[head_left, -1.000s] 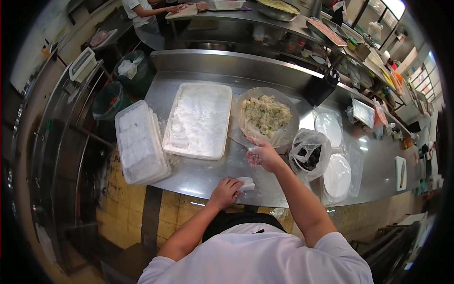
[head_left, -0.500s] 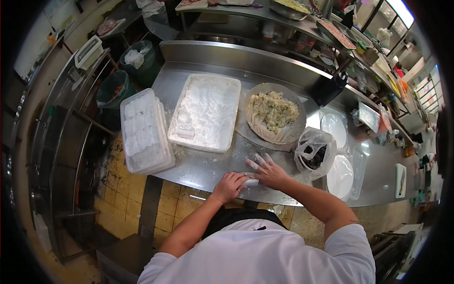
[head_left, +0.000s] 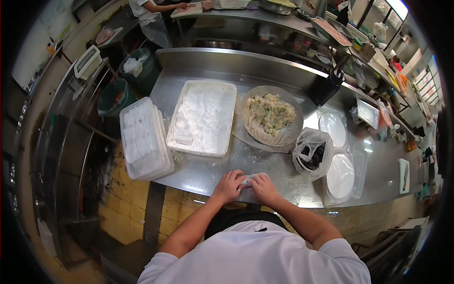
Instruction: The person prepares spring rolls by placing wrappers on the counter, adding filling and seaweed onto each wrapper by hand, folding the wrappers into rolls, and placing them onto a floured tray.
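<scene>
At the front edge of the steel table, my left hand (head_left: 228, 186) and my right hand (head_left: 263, 188) are side by side. Both have curled fingers closed on a small white wrapped roll (head_left: 245, 181), mostly hidden by them. White powder coats the right fingers. Beyond my hands lies a white tray (head_left: 234, 102) of white powder, with a similar roll (head_left: 183, 139) in its near left corner. To its right, a round dish (head_left: 299, 116) holds a pale, chunky filling (head_left: 270, 113) with green bits.
Stacked clear containers (head_left: 167, 161) of white rolls stand at left. A plastic-lined tub (head_left: 326, 142) with dark contents and bagged white rounds (head_left: 339, 175) sit at right. A knife lies on a white board (head_left: 403, 170). A co-worker's hand (head_left: 181, 6) reaches over the back counter.
My right hand has drawn in toward the left, its spread fingers now curling onto the roll beside my left hand. At the back, the co-worker's arm has come into view.
</scene>
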